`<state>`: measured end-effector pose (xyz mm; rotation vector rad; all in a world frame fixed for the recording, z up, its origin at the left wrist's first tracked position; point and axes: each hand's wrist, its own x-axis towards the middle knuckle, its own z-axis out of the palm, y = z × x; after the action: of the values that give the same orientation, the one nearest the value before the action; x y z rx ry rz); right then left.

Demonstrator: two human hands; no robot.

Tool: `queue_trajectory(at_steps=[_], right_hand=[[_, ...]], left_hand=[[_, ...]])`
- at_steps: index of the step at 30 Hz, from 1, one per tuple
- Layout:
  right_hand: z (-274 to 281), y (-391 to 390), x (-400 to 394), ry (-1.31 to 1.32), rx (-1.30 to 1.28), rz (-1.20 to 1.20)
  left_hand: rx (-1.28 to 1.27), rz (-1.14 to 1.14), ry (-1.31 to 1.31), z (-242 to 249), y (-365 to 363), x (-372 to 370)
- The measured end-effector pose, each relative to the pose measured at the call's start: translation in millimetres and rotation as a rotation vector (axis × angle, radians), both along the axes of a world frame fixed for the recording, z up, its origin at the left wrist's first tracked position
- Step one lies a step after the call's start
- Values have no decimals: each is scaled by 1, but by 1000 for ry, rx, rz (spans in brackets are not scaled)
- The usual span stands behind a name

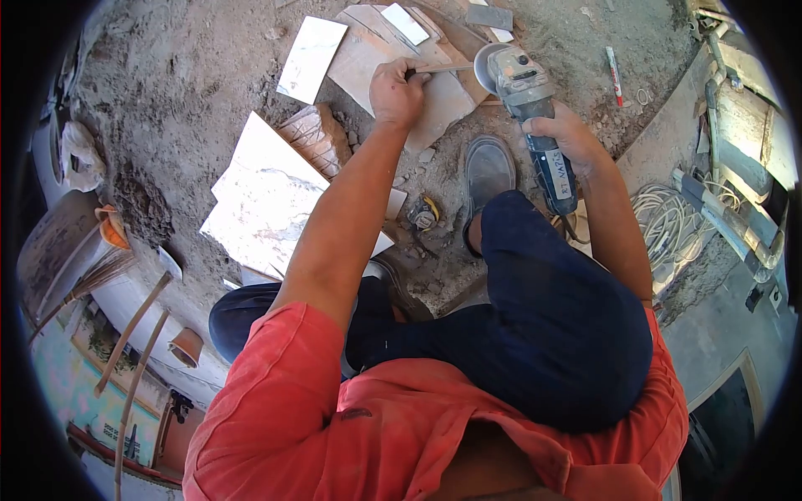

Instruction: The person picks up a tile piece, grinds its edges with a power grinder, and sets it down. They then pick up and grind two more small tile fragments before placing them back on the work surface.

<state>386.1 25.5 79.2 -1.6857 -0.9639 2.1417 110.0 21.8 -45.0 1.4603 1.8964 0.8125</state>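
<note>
My left hand (398, 93) is closed on one end of a narrow tile strip (444, 68), held above a dusty slab (439, 104). The strip's other end reaches the disc (485, 68) of an angle grinder (535, 117); whether they touch is hard to tell. My right hand (568, 138) is wrapped round the grinder's dark body, which has a white label. Smaller cut pieces, among them a white strip (405, 24), lie on and beside the slab. A white marbled tile (312, 59) lies left of the slab.
Large white tiles (263, 196) and a broken block (317, 138) lie left of my left forearm. A tape measure (424, 213) sits near my shoe (489, 171). A red and white marker (615, 76), coiled cable (668, 221) and pipes (713, 92) are at the right.
</note>
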Motion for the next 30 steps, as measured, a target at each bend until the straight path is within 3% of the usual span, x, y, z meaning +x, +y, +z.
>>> queue_trajectory(at_steps=[30], right_hand=[[-6,1,13,5,-17,15]], left_hand=[[-9,-3,5,2,0,2]])
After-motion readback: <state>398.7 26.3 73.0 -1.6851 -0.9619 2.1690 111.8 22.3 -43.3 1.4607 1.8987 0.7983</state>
